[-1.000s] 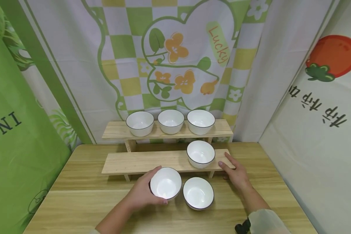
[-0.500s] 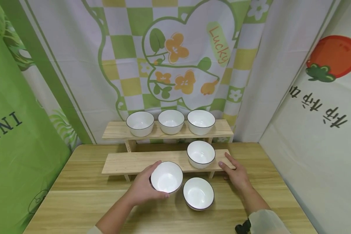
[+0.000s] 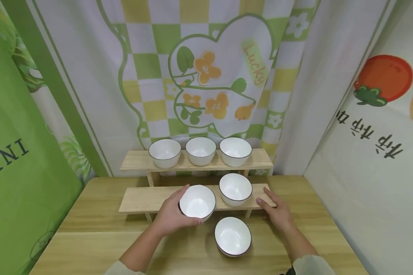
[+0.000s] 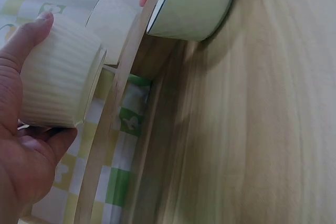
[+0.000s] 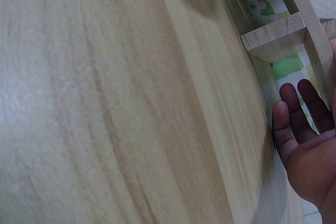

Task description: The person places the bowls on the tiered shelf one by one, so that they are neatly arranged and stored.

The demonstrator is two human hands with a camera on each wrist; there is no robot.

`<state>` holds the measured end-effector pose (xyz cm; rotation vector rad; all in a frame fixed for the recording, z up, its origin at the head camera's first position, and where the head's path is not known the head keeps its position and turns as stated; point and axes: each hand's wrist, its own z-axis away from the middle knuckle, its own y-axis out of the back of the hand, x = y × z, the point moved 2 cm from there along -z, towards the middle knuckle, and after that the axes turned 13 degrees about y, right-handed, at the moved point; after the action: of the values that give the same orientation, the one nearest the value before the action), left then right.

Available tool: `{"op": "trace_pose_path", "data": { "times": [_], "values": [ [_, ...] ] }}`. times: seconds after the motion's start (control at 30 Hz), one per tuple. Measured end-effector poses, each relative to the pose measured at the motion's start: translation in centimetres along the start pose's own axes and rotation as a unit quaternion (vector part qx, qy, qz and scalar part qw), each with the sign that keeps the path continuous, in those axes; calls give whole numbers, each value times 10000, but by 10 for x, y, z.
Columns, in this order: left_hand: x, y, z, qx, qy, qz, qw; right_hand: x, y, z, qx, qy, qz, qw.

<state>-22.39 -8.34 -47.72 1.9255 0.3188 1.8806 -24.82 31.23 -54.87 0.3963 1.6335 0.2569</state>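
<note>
My left hand holds a white bowl with a dark rim, thumb on its near side and fingers on the far side. The bowl overlaps the front edge of the lower wooden shelf in the head view. In the left wrist view its ribbed outer wall shows, raised beside the shelf board. My right hand rests at the shelf's right end, thumb and forefinger on top. The right wrist view shows its other fingers loosely extended below the board. To the held bowl's right, another white bowl stands on this shelf.
On the upper shelf three white bowls stand in a row. Another bowl sits on the wooden table in front. Patterned curtains enclose the back and sides.
My left hand has lifted the bowl up and forward, from beside the bowl on the table to the lower shelf's front edge. The right hand has stayed on the shelf. The head view tilts slightly.
</note>
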Motion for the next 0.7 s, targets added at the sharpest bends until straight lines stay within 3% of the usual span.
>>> {"op": "trace_pose_path", "data": {
  "times": [0.23, 0.47, 0.7],
  "values": [
    [-1, -7, -14, 401, 110, -115, 9991, 0, -2, 3, 78, -39, -57, 9999],
    [-1, -12, -23, 495, 265, -83, 9984, -2, -3, 5, 66, -51, -63, 9999],
    [-4, -14, -32, 601, 205, -134, 9979, -3, -3, 5, 88, -40, -140, 9999]
  ]
}}
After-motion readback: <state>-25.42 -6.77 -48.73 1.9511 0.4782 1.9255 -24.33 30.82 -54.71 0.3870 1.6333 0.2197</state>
